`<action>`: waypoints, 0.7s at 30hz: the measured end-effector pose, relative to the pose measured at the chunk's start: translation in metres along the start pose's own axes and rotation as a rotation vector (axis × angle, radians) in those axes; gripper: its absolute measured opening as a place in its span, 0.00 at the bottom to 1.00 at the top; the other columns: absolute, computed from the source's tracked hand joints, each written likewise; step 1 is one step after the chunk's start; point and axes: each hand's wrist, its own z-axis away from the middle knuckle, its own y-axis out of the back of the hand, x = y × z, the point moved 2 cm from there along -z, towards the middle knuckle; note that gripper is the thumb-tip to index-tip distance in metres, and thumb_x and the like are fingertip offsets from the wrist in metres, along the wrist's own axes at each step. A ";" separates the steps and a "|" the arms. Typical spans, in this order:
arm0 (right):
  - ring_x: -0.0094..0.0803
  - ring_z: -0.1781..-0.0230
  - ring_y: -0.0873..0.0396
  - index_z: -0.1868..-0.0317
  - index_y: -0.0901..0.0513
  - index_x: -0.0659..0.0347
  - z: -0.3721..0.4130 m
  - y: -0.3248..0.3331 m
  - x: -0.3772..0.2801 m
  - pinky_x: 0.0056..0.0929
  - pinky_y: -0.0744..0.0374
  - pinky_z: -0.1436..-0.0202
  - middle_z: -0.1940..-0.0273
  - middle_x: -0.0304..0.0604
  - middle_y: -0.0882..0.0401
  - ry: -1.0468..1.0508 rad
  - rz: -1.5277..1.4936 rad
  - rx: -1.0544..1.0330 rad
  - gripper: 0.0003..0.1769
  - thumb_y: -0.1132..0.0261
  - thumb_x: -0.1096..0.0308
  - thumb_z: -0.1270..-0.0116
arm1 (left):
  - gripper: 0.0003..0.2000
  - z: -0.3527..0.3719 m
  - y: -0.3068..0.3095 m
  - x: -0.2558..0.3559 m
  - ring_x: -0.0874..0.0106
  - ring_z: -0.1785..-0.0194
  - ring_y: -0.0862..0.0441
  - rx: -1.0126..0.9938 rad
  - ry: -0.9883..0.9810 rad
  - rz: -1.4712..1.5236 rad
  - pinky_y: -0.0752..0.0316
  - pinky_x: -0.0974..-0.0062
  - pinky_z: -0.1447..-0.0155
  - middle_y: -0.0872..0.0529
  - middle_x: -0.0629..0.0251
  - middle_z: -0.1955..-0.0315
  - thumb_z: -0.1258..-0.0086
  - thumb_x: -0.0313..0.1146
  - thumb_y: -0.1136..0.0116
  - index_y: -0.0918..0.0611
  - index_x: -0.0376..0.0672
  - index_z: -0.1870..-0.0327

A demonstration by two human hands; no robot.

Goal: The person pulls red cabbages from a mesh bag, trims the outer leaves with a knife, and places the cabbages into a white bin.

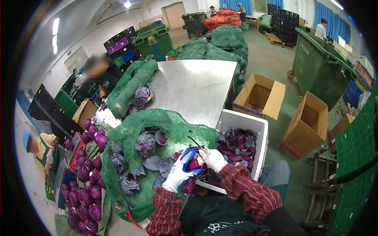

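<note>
Bright, even indoor light from ceiling tubes [55,29] up and left of the steel surface [197,86], which carries a soft sheen; shadows faint; fisheye bends the edges, corners black; far hall slightly soft

Red cabbage [193,164]: mostly covered by left hand [178,174] and right hand [212,159].
Knife [194,141]: thin dark blade only, handle buried in the right glove.
Person across the steel table [98,72]: partly blurred.
Cabbage heap [84,196]: cut off lower left by the lens rim.
Apron lettering [218,226]: clipped at the bottom edge, unreadable.
Far figures [321,28]: too small to tell.
</note>
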 end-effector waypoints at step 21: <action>0.50 0.70 0.17 0.57 0.22 0.69 0.043 0.004 -0.030 0.43 0.21 0.63 0.74 0.55 0.18 -0.057 -0.362 -0.096 0.28 0.43 0.45 0.31 | 0.44 0.041 -0.014 -0.020 0.65 0.31 0.34 0.282 -0.062 0.149 0.38 0.64 0.28 0.32 0.58 0.34 0.55 0.33 0.21 0.31 0.42 0.32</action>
